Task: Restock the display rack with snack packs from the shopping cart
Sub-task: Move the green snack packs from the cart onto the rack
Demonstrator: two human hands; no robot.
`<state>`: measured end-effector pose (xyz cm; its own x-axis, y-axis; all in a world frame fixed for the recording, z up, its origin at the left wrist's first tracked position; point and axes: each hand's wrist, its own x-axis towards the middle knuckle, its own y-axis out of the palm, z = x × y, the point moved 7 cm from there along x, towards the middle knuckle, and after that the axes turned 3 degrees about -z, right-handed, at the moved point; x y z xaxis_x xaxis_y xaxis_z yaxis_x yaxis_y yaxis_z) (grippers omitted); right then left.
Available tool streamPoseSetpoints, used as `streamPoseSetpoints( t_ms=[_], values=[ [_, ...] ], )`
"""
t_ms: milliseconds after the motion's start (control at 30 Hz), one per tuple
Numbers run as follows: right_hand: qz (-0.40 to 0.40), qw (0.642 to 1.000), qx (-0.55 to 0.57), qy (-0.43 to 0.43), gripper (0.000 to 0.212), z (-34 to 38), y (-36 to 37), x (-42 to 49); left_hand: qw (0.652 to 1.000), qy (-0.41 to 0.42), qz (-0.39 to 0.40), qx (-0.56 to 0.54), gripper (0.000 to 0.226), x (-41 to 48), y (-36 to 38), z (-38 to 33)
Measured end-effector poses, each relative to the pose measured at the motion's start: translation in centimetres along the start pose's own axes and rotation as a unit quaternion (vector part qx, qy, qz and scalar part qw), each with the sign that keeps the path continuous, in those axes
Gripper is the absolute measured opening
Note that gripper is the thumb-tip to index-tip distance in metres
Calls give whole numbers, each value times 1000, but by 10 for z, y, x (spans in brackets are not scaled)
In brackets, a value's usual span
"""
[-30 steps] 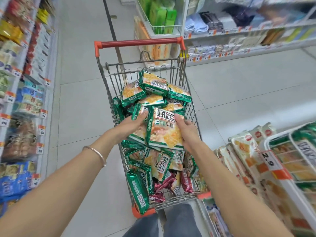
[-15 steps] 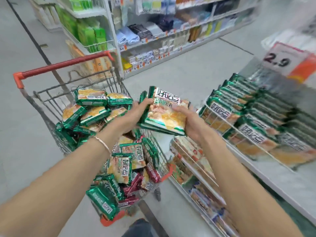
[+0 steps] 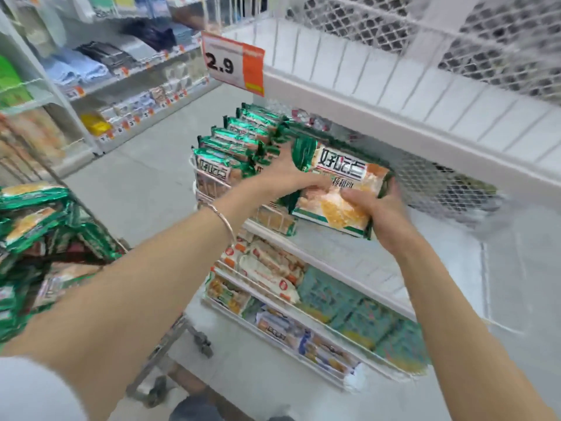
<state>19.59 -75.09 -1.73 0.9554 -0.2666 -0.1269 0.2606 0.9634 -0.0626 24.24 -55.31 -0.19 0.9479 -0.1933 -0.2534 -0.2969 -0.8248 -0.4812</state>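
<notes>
Head camera: left hand (image 3: pixel 282 174) and right hand (image 3: pixel 383 214), each grip clamped on the snack packs (image 3: pixel 340 192), at the display rack (image 3: pixel 343 250).

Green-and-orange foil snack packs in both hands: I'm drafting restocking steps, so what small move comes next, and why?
Probably lower the green-and-orange foil snack packs onto the bare white shelf beside the matching row: left hand and right hand hold them above it.

cart (image 3: pixel 200 341) left of rack (image 3: pixel 364 98) | held packs (image 3: pixel 340 189) over middle shelf (image 3: pixel 349 250), right of shelved row (image 3: pixel 230 147)
</notes>
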Motion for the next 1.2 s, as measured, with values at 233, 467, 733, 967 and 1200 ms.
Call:
streamPoseSetpoints(
  t_ms=[233,467,733,967,1200],
  values=[
    [-16,993,-93,-74,105,-51,-43,14,980,36,-7,198,123,35,58,-10],
    [62,978,-166,-111,125,-73,-23,19,921,77,-14,383,146,46,55,6],
    [105,990,-11,89,49,-90,-43,22,966,-7,97,241,92,40,67,18],
    [131,986,-89,46,58,-90,-16,20,869,70,34,488,71,60,67,42],
    [308,926,-103,191,105,-120,-51,4,867,80,65,487,119,60,64,53]
  ],
)
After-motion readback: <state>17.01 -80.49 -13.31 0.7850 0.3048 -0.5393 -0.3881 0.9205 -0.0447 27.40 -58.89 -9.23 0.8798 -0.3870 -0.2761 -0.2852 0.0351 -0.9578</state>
